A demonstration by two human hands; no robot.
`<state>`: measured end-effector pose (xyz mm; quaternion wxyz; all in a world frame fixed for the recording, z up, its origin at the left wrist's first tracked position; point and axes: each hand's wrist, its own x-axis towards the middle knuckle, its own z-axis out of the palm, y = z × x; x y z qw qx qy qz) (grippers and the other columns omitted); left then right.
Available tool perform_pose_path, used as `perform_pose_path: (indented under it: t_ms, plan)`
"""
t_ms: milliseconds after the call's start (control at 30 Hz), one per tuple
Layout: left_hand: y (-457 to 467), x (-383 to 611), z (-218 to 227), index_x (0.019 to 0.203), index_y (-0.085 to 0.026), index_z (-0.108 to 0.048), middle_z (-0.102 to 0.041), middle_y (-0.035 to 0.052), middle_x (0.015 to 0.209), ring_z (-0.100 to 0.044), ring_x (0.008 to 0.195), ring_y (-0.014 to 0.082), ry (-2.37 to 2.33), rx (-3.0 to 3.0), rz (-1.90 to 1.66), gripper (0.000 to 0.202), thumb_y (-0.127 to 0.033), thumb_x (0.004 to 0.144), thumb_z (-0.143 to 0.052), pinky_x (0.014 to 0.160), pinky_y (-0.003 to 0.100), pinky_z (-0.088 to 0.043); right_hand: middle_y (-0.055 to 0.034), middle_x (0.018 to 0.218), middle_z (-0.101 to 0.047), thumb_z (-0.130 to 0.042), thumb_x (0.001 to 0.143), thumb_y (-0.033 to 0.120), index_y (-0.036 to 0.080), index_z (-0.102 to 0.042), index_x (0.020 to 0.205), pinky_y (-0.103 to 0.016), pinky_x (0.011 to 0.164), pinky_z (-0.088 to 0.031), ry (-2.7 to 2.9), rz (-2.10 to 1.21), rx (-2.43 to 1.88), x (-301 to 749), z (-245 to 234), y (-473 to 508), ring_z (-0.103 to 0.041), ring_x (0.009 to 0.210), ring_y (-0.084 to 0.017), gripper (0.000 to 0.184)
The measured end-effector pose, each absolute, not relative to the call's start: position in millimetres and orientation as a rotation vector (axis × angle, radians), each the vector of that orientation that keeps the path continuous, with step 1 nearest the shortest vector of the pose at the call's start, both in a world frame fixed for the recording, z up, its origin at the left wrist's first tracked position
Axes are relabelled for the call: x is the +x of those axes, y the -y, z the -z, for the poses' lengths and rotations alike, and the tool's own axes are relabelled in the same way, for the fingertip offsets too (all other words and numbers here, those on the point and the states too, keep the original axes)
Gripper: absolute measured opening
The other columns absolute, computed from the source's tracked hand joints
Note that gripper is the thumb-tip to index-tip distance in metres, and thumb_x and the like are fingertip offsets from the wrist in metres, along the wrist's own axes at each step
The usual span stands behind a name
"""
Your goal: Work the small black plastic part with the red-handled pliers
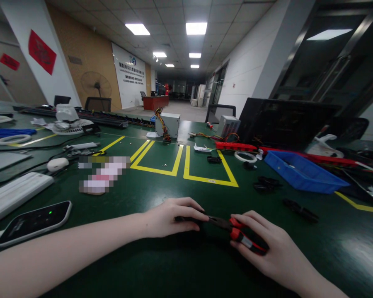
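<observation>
My right hand (272, 242) is wrapped round the red and black handles of a pair of pliers (235, 228). Their dark jaws point left and reach the fingertips of my left hand (170, 217). The fingers of that hand are closed on a slim black object (182, 219), mostly covered by them, so its kind is unclear. Whether the jaws grip the black object cannot be made out. Both hands are low over the dark green table (161, 269).
Yellow tape (155, 171) marks rectangles ahead. A blue tray (301, 174) and black cable bundles (300, 210) lie to the right. Leftward are a black device (34, 221) with a green light and a white power strip (18, 192). Power supply units (171, 125) stand further back.
</observation>
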<state>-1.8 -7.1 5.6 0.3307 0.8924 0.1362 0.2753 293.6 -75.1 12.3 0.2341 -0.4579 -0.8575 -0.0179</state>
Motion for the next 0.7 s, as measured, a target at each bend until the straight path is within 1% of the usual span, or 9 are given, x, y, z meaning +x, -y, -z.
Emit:
perform_pose_path:
  t_ms: [167,267,367,500,700]
  plan:
    - [7.4,-0.8,-5.2,0.129,-0.023,-0.062,-0.061,0.0102,0.124,-0.062,0.111,0.0212,-0.356,2.313,-0.727,0.035,-0.022,0.093,-0.062,0.097,0.035,-0.052,-0.0089,0.106,-0.068,-0.065,0.082,0.037,0.020,-0.060,0.121,-0.028,0.070,-0.060,2.358,0.319,-1.136,298.2,-10.5,71.3,-0.070,0.085,-0.019,0.043]
    - [7.2,-0.5,-5.6,0.128,-0.023,-0.062,-0.062,0.0103,0.122,-0.063,0.110,0.0211,-0.350,2.289,-0.735,0.035,-0.022,0.093,-0.063,0.096,0.035,-0.052,-0.0111,0.105,-0.068,-0.064,0.084,0.038,0.017,-0.060,0.120,-0.031,0.070,-0.059,2.340,0.499,-1.077,299.2,-11.0,69.4,-0.068,0.086,-0.021,0.042]
    - [7.0,-0.3,-6.3,0.127,-0.022,-0.063,-0.062,0.0103,0.122,-0.063,0.109,0.0207,-0.357,2.277,-0.755,0.035,-0.021,0.093,-0.063,0.095,0.034,-0.052,-0.0123,0.104,-0.067,-0.062,0.085,0.036,0.015,-0.061,0.118,-0.032,0.068,-0.057,2.317,0.616,-1.041,299.1,-11.1,68.8,-0.067,0.086,-0.021,0.039]
    - [6.9,-0.5,-7.8,0.127,-0.022,-0.064,-0.062,0.0105,0.122,-0.063,0.109,0.0209,-0.342,2.280,-0.757,0.035,-0.020,0.092,-0.063,0.094,0.034,-0.053,-0.0122,0.104,-0.067,-0.062,0.087,0.035,0.014,-0.060,0.119,-0.031,0.070,-0.056,2.312,0.678,-1.010,300.2,-9.2,69.4,-0.066,0.087,-0.021,0.038]
    - [7.0,-0.5,-9.7,0.126,-0.022,-0.064,-0.063,0.0109,0.123,-0.063,0.111,0.0220,-0.346,2.270,-0.760,0.033,-0.020,0.093,-0.062,0.096,0.036,-0.052,-0.0119,0.106,-0.067,-0.058,0.087,0.030,0.015,-0.059,0.119,-0.032,0.072,-0.054,2.312,0.705,-1.027,300.6,-7.0,67.5,-0.065,0.089,-0.021,0.035]
